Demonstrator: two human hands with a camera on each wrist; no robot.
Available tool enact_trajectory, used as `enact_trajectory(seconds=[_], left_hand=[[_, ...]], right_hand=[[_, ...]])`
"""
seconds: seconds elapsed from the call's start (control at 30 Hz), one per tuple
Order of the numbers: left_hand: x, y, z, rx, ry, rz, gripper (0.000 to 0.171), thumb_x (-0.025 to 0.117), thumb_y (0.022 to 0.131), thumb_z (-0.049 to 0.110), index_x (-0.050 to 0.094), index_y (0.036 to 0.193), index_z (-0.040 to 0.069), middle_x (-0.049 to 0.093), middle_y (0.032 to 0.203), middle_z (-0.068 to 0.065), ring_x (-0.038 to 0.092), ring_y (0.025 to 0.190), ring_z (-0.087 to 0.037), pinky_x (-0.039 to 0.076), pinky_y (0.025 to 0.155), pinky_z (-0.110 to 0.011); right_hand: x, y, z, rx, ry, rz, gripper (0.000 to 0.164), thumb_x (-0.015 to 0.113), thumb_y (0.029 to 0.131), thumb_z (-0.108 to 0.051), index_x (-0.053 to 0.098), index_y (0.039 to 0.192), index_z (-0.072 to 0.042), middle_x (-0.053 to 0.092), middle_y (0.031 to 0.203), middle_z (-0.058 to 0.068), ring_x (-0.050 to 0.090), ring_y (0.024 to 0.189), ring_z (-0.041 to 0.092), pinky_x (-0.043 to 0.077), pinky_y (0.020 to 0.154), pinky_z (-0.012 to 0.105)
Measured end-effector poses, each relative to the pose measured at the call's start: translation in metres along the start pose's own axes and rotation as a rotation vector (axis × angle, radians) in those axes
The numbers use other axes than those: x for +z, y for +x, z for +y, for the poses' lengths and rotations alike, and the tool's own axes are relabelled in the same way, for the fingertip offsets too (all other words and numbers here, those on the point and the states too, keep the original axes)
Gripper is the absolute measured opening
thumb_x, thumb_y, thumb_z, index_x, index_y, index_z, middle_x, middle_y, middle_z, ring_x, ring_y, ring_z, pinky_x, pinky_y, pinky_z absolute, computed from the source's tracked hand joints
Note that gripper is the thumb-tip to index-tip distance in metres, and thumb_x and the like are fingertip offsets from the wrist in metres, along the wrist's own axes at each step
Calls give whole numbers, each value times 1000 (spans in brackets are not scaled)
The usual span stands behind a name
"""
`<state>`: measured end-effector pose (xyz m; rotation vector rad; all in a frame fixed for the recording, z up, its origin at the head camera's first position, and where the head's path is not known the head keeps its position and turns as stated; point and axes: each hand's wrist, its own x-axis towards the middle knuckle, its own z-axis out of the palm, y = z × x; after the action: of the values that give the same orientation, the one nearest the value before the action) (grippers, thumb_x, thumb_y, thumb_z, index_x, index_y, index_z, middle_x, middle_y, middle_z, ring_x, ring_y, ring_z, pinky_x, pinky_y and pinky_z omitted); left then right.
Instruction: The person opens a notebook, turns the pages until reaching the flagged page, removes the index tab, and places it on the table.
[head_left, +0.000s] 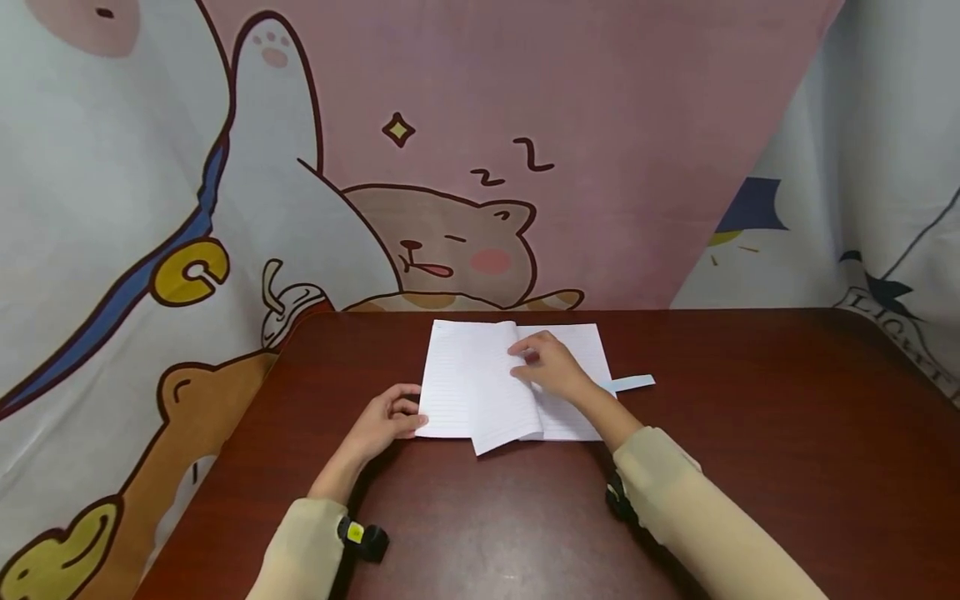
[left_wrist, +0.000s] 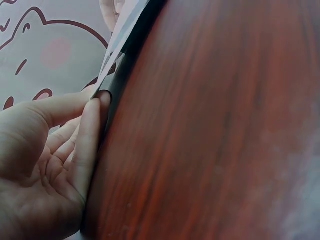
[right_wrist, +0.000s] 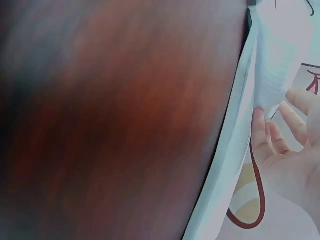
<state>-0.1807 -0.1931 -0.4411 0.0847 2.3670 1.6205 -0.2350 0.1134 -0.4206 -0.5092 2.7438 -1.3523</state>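
An open notebook with lined white pages lies near the far edge of the table. At its left edge, my left hand pinches the pages and cover between thumb and fingers, as the left wrist view shows close up. A loose-looking page stands curved over the left half, its lower corner jutting past the notebook's bottom edge. My right hand touches this page near the middle, thumb and forefinger apart. In the right wrist view its fingers meet the page's edge.
A pale blue strip sticks out from the notebook's right side onto the brown table. Behind the table hangs a cloth printed with cartoon animals. Each wrist carries a small black camera.
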Motion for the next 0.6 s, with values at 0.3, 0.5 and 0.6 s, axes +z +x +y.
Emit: enact_trajectory(seconds=[0.3,0.5,0.6], left_hand=[[-6,-2,4,32,2,-57,44,57,99,4,49,141,-4,64,116,-24,65,86,-12,59,75,-26],[-15,-5,20,36,95,-48,37,41,103,-4,50,138,-8,63,119,-28,70,84,-19,61,73,-32],[-19,-4,29,43,162,8,34,46,102,-1,53,136,-6,65,118,-26,71,90,-24,61,77,-36]], right_hand=[[16,7,-13,9,-77,-50,29,75,88,-11,70,115,-2,54,124,18,59,112,30,51,99,41],[18,6,-17,17,-143,-99,29,75,87,-9,72,115,-2,57,122,18,61,106,29,51,96,43],[15,6,-18,9,-156,-110,28,74,88,-8,72,115,-2,59,121,18,62,105,29,51,96,42]])
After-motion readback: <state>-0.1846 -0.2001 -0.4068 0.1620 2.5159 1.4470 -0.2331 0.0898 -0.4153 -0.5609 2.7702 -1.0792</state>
